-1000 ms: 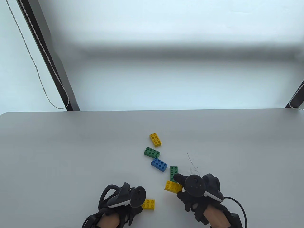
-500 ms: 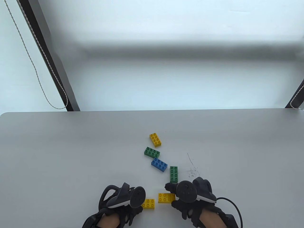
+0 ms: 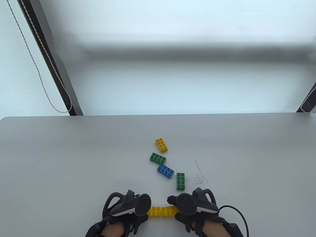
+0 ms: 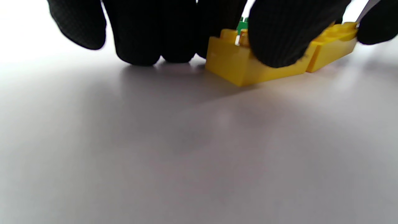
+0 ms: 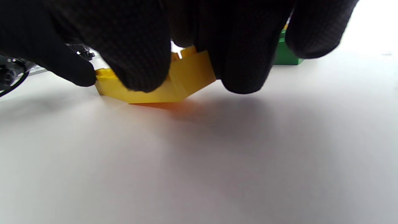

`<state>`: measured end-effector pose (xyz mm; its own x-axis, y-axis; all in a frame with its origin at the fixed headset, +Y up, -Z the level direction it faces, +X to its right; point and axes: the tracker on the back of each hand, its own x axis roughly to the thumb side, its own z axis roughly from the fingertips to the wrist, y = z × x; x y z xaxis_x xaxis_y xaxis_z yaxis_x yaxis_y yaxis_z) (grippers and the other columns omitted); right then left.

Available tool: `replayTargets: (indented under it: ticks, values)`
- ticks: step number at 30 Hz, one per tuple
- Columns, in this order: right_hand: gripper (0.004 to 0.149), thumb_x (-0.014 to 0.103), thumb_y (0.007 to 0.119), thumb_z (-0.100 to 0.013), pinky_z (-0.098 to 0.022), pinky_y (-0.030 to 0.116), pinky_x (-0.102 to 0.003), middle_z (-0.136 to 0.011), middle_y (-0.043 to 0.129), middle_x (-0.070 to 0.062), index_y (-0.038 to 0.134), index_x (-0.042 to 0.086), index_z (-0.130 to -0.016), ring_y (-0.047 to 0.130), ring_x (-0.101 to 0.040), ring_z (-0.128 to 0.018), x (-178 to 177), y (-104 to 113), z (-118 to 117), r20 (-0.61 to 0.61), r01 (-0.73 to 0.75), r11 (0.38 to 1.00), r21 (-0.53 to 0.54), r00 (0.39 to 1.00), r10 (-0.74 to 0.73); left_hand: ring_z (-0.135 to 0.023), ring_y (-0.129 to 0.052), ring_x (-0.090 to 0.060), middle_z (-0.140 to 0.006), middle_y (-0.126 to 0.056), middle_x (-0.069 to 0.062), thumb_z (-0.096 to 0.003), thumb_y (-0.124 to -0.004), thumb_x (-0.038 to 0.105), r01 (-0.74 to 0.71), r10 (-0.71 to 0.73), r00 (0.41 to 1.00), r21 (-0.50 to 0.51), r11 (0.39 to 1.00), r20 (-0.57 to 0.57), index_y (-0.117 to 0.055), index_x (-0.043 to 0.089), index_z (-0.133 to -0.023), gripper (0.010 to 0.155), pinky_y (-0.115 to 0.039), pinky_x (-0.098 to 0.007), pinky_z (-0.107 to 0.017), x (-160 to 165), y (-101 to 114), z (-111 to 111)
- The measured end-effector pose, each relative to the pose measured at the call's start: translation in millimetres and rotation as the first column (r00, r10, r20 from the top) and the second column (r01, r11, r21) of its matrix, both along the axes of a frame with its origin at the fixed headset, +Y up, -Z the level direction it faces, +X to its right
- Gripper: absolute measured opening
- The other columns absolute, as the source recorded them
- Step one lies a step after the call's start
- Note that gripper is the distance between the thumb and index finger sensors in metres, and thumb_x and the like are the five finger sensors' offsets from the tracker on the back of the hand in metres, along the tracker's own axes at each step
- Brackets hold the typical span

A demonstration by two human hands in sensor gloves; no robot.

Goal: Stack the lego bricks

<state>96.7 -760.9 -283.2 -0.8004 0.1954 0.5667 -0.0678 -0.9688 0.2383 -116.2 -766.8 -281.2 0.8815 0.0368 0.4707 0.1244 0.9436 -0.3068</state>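
Observation:
Two yellow bricks lie end to end near the table's front edge. My left hand (image 3: 138,212) grips the left yellow brick (image 3: 154,211), which also shows in the left wrist view (image 4: 236,67) under my fingertips (image 4: 276,37). My right hand (image 3: 176,206) grips the right yellow brick (image 3: 168,211), seen in the right wrist view (image 5: 186,77) just off the table and touching the other. A green brick (image 3: 180,181) lies just behind my right hand.
A blue brick (image 3: 165,171), another green brick (image 3: 157,158) and a third yellow brick (image 3: 161,145) lie in a row toward the table's middle. Pen scratches (image 3: 200,176) mark the surface at the right. The table's far edge (image 3: 158,115) meets a window.
My right hand has carried its yellow brick left and toward me, from beside the green brick to end-on against the left hand's yellow brick. The left hand has stayed put.

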Motion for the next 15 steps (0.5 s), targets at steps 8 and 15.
replayTargets:
  ticks: [8, 15]
  values:
    - [0.065, 0.036, 0.095, -0.032, -0.054, 0.078, -0.058, -0.084, 0.089, -0.008, 0.071, 0.019, -0.089, 0.099, -0.032, -0.066, -10, -3, 4, -0.025, -0.081, 0.995, 0.064, 0.996, 0.083, -0.088, -0.078, -0.031, -0.1, -0.075, -0.005, -0.037, -0.082, 0.052, 0.0, 0.0, 1.0, 0.0, 1.0, 0.0, -0.071, 0.026, -0.094, 0.064, -0.068, -0.058, -0.065, 0, 0, 0]
    - [0.064, 0.037, 0.095, -0.032, -0.054, 0.078, -0.057, -0.084, 0.09, -0.008, 0.071, 0.018, -0.089, 0.099, -0.032, -0.065, -13, -3, 6, -0.03, -0.101, 0.992, 0.082, 0.994, 0.103, -0.088, -0.078, -0.031, -0.101, -0.075, -0.005, -0.037, -0.082, 0.052, 0.0, 0.0, 1.0, 0.0, 1.0, 0.0, -0.071, 0.026, -0.094, 0.063, -0.068, -0.058, -0.065, 0, 0, 0]
